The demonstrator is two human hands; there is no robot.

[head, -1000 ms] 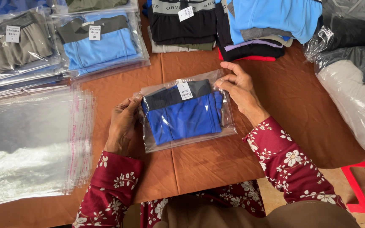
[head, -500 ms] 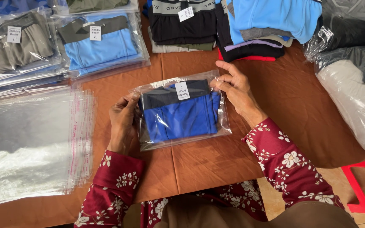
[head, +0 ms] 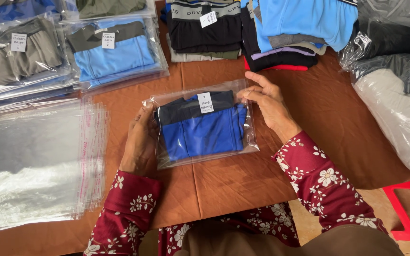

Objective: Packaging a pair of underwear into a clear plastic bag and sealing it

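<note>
While it rests on the brown counter (head: 309, 118) just in front of the person, the clear bag (head: 202, 125) holding a folded blue garment with a dark waistband (head: 200, 130) is gripped at both ends. The left hand (head: 141, 140) clasps the bag's left edge, its fingers (head: 149, 113) curled around the plastic. The right hand (head: 269, 102) pinches the upper right corner, thumb and fingers closed on the plastic there. Whether the bag lies quite flat or is lifted slightly is hard to tell from this angle.

To the left lies a stack of empty clear bags (head: 34, 161), near the left hand but apart from it. Beyond it, at the far left of the counter, sit packed bags with grey (head: 20, 57) and light blue garments (head: 115, 52). Straight ahead, loose folded garments (head: 262, 33) are piled in dark, blue and red layers. At the right, bulky plastic-wrapped bundles (head: 399, 109) crowd the counter's edge, with a red stool (head: 409, 208) below.
</note>
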